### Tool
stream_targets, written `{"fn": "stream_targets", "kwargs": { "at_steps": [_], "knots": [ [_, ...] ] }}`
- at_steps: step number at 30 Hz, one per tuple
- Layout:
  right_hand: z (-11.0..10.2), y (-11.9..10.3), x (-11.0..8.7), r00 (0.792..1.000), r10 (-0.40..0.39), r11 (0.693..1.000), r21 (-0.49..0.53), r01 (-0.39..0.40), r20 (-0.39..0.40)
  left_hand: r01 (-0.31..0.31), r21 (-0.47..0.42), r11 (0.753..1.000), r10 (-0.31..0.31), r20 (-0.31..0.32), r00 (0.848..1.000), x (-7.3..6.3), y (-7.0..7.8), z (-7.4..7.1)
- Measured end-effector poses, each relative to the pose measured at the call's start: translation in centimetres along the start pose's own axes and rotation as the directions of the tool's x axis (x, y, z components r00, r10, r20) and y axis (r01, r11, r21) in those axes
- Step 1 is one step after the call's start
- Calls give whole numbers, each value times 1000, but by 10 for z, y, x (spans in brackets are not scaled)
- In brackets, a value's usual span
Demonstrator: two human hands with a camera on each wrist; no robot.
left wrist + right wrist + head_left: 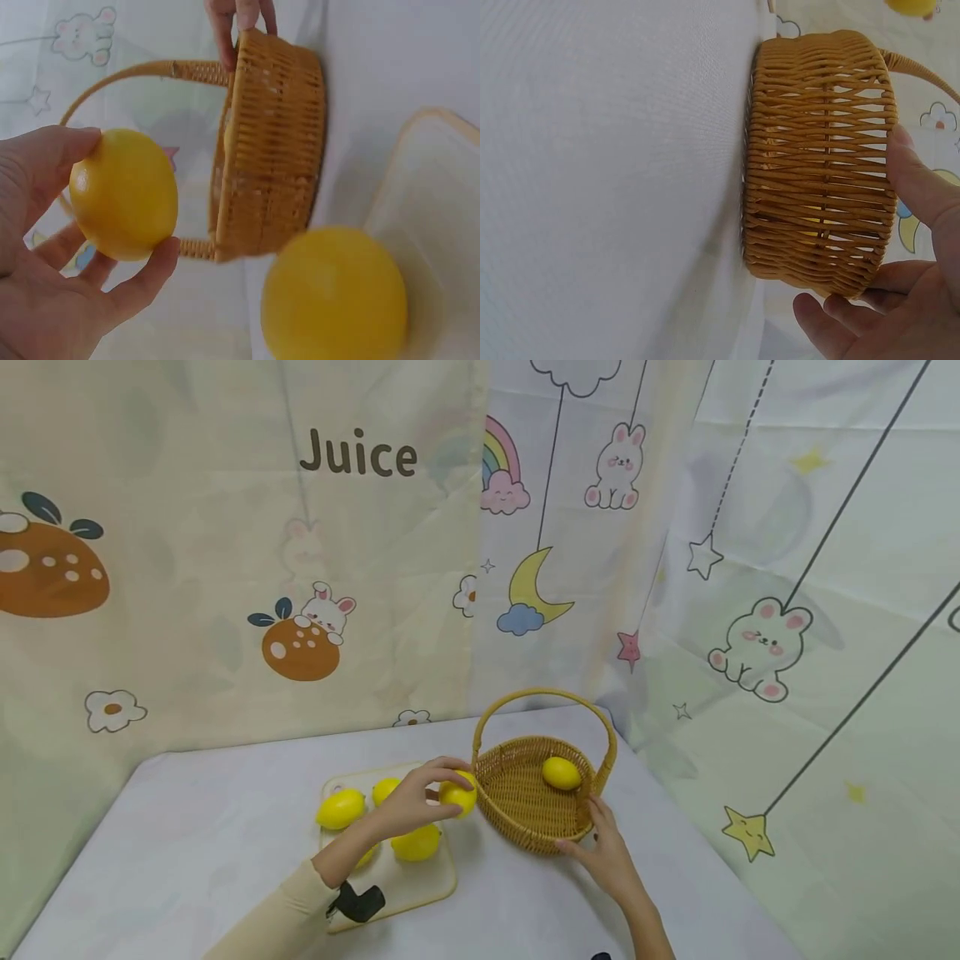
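Note:
My left hand (412, 799) pinches a yellow lemon (459, 795) between thumb and fingers, raised just left of the wicker basket (517, 832). In the left wrist view that lemon (124, 195) shows whole, its ends against thumb and fingertips. My right hand (611, 860) holds the basket's near right side, the thumb on the rim and the fingers around the wall, as the right wrist view shows. One lemon (561, 773) lies inside the basket at the back right. Several more lemons (341, 809) rest on a cream board (412, 892), partly hidden by my left arm.
The basket's tall arched handle (540, 692) stands upright over it. A white cloth covers the table (202, 835). Printed curtains (390, 543) hang right behind the table and along its right side.

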State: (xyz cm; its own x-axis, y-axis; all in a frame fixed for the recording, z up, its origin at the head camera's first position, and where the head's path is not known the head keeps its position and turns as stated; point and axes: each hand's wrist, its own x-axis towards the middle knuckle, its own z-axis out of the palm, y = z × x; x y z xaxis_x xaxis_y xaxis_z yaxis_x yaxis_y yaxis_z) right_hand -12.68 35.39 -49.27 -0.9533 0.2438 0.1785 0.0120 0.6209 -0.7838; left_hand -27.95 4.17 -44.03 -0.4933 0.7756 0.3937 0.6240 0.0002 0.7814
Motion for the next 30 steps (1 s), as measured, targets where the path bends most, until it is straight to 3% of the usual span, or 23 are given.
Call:
{"fn": "stream_targets", "kwargs": {
  "at_steps": [7, 14, 23, 30],
  "knots": [
    [0, -2, -2, 1000, 11, 1000, 0, -11, 12, 62, 15, 998, -61, -55, 997, -50, -6, -26],
    [-3, -4, -3, 1000, 5, 1000, -11, -5, 10, 83, 144, 986, -81, -22, 996, -93, -6, -34],
    [-1, -4, -3, 1000, 11, 1000, -5, -11, 21, 38, 54, 998, -40, 33, 999, -128, -12, -31],
    [0, -4, -2, 1000, 0, 1000, -20, 0, 19, -5, 191, 982, 1, 25, 1000, -141, -19, -23]
  ]
}}
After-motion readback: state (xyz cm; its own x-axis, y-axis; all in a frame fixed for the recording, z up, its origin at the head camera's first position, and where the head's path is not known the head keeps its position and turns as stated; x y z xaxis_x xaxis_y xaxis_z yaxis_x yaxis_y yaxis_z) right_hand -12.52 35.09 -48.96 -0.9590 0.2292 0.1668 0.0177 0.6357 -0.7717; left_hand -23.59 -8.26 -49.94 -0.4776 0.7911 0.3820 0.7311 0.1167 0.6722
